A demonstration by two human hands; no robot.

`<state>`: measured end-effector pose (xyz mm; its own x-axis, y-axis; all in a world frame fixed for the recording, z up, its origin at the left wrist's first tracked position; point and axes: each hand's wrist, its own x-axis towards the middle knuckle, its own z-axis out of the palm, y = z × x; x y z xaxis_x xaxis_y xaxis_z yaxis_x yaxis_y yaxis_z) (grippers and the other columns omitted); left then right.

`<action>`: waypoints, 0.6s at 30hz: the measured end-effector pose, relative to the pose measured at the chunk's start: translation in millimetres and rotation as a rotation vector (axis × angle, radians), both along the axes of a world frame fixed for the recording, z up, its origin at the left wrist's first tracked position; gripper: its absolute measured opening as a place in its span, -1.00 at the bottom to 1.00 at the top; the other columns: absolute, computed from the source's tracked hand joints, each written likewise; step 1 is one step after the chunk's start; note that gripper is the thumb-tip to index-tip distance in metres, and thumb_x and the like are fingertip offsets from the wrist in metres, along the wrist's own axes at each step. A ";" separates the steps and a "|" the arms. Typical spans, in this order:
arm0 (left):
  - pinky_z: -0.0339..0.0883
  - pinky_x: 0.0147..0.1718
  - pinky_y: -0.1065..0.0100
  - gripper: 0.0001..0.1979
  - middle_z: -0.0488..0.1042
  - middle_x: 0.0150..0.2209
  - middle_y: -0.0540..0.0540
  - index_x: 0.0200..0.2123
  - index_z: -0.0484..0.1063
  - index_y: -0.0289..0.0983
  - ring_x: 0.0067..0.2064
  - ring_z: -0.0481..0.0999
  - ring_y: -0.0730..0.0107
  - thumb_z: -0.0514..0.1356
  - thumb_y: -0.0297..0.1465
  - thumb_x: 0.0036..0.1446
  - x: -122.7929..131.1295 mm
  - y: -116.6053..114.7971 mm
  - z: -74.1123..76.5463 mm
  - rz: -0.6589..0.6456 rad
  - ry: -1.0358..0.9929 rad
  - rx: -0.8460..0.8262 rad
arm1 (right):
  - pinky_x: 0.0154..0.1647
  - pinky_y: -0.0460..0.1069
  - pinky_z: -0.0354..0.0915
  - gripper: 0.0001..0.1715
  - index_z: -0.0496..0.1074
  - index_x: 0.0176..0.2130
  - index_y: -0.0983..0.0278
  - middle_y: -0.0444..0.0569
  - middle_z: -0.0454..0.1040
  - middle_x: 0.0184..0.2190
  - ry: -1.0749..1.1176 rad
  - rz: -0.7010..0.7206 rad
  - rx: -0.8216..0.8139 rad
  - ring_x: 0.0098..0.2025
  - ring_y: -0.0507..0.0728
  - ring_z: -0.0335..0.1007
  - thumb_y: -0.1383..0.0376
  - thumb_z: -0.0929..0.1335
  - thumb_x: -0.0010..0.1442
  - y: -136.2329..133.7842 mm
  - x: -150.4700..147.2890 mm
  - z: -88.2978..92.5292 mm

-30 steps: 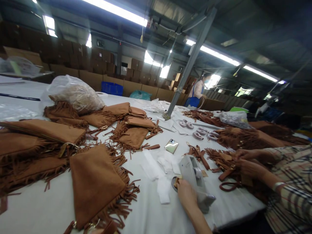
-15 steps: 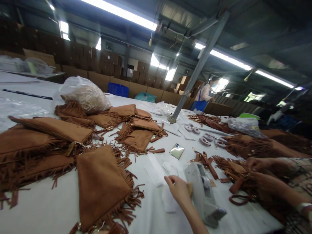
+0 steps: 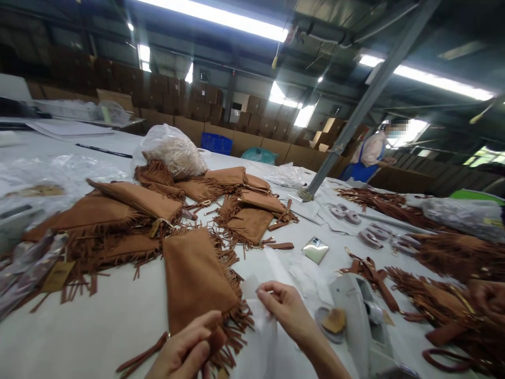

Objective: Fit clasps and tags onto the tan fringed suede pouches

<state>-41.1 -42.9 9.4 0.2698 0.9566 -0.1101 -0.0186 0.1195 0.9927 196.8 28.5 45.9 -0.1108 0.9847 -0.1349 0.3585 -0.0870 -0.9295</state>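
My right hand [image 3: 286, 310] is closed in a pinch above a translucent white sheet [image 3: 268, 337]. What sits between its fingertips, if anything, is too faint to make out. At the bottom, my left hand [image 3: 189, 345] has its fingers curled against the thumb, over the lower edge of a brown fringed pouch [image 3: 199, 276]; its grip contents are hidden. A brown wrist strap [image 3: 144, 355] hangs from the pouch's corner beside that hand. Right of my right hand stands a grey tape dispenser [image 3: 351, 310], with a round piece bearing a tan patch [image 3: 334, 320] next to it.
More fringed pouches [image 3: 134, 202] lie piled on the left, before a plastic-wrapped bundle [image 3: 171, 152]. A phone [image 3: 315, 249] and rolled straps [image 3: 371, 237] lie on the white table. A co-worker's hand [image 3: 487, 297] is at right; a slanted post [image 3: 355, 116] rises behind.
My left hand has come into view at the bottom. My right hand has moved off the tape dispenser toward the pouch. The view has swung left.
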 end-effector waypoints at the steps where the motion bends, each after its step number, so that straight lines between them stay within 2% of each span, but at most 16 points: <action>1: 0.26 -0.62 0.49 -0.49 0.29 0.16 -0.24 -0.26 0.53 -0.27 -0.48 0.42 0.50 0.10 0.05 0.08 0.8 3.3 6.4 -0.102 -0.033 0.001 | -0.62 -0.13 0.06 -0.64 0.47 -0.38 0.29 -0.22 0.27 -0.70 -0.005 0.019 0.026 -0.65 -0.02 0.16 0.03 0.35 0.06 -4.6 -16.1 2.4; 3: 0.24 -0.62 0.50 -0.52 0.37 0.06 -0.27 -0.36 0.50 -0.33 -0.50 0.42 0.52 0.11 0.00 0.10 3.2 9.6 14.8 -0.234 -0.069 0.012 | -0.61 -0.13 0.07 -0.69 0.49 -0.40 0.28 -0.20 0.29 -0.69 -0.038 0.025 0.122 -0.64 -0.02 0.16 0.08 0.36 0.08 -12.3 -45.9 3.2; 4: 0.20 -0.64 0.51 -0.53 0.46 -0.10 -0.26 -0.38 0.48 -0.34 -0.55 0.39 0.54 0.11 -0.01 0.11 4.4 12.3 16.3 -0.249 -0.079 0.005 | -0.60 -0.13 0.09 -0.70 0.50 -0.41 0.27 -0.19 0.32 -0.67 -0.046 0.033 0.166 -0.62 -0.01 0.18 0.09 0.36 0.09 -15.3 -57.9 2.0; 5: 0.16 -0.67 0.52 -0.54 0.51 -0.30 -0.19 -0.42 0.44 -0.35 -0.61 0.34 0.57 0.12 -0.02 0.11 5.2 14.5 16.1 -0.229 -0.087 -0.013 | -0.58 -0.13 0.11 -0.70 0.51 -0.40 0.27 -0.17 0.35 -0.65 -0.044 0.048 0.194 -0.60 -0.01 0.20 0.10 0.35 0.10 -17.8 -67.1 0.1; 6: 0.10 -0.70 0.53 -0.54 0.46 -0.50 -0.10 -0.44 0.40 -0.34 -0.67 0.27 0.59 0.12 -0.01 0.11 5.5 16.2 14.6 -0.190 -0.094 -0.038 | -0.56 -0.12 0.14 -0.69 0.52 -0.38 0.27 -0.15 0.39 -0.62 -0.033 0.059 0.204 -0.58 0.00 0.23 0.09 0.34 0.12 -19.9 -73.1 -2.4; 8: -0.01 -0.75 0.56 -0.55 0.29 -0.72 0.07 -0.44 0.36 -0.33 -0.74 0.13 0.62 0.12 -0.01 0.10 4.3 18.4 10.0 -0.101 -0.108 -0.095 | -0.49 -0.09 0.21 -0.59 0.52 -0.24 0.27 -0.12 0.43 -0.57 0.003 0.040 0.184 -0.54 0.03 0.28 0.04 0.28 0.17 -23.4 -75.1 -7.8; 10: -0.06 -0.76 0.56 -0.55 0.24 -0.76 0.11 -0.44 0.34 -0.32 -0.76 0.09 0.63 0.13 0.00 0.08 1.3 19.3 5.8 -0.028 -0.140 -0.130 | -0.39 -0.05 0.28 -0.46 0.46 -0.07 0.29 -0.08 0.48 -0.52 0.053 0.013 0.135 -0.46 0.08 0.35 -0.03 0.21 0.21 -27.9 -67.3 -11.8; 12: -0.07 -0.77 0.57 -0.56 0.27 -0.75 0.10 -0.43 0.32 -0.31 -0.75 0.10 0.63 0.14 0.00 0.08 -1.7 19.4 3.8 0.015 -0.174 -0.149 | -0.27 -0.01 0.31 -0.41 0.42 0.00 0.31 -0.01 0.53 -0.38 0.105 0.115 0.067 -0.32 0.14 0.41 -0.04 0.23 0.19 -35.1 -56.5 -12.6; 15: -0.08 -0.77 0.56 -0.55 0.27 -0.75 0.10 -0.45 0.30 -0.31 -0.75 0.10 0.63 0.15 0.01 0.06 -3.7 18.9 4.7 -0.002 -0.199 -0.144 | -0.21 0.00 0.31 -0.54 0.48 -0.07 0.30 0.03 0.53 -0.20 0.114 0.379 -0.020 -0.18 0.19 0.41 0.07 0.32 0.14 -49.5 -47.2 -9.5; 16: -0.08 -0.77 0.56 -0.55 0.27 -0.75 0.10 -0.45 0.30 -0.31 -0.75 0.09 0.64 0.15 0.01 0.05 -3.7 18.7 5.7 -0.021 -0.196 -0.135 | -0.24 -0.02 0.30 -0.59 0.51 -0.12 0.30 0.02 0.53 -0.21 0.099 0.427 -0.040 -0.19 0.19 0.41 0.10 0.33 0.13 -53.7 -46.8 -8.7; 18: -0.09 -0.77 0.55 -0.54 0.25 -0.76 0.12 -0.44 0.31 -0.32 -0.76 0.08 0.64 0.16 0.02 0.04 -3.6 17.9 7.9 -0.045 -0.175 -0.125 | -0.31 -0.04 0.29 -0.66 0.56 -0.26 0.32 -0.01 0.55 -0.31 0.067 0.435 -0.061 -0.27 0.17 0.41 0.13 0.35 0.10 -59.7 -48.4 -9.9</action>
<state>-44.7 -25.0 17.2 0.3374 0.9250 -0.1748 -0.1808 0.2459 0.9523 148.4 -31.2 36.0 -0.5240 0.8346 -0.1697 0.3126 0.0031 -0.9499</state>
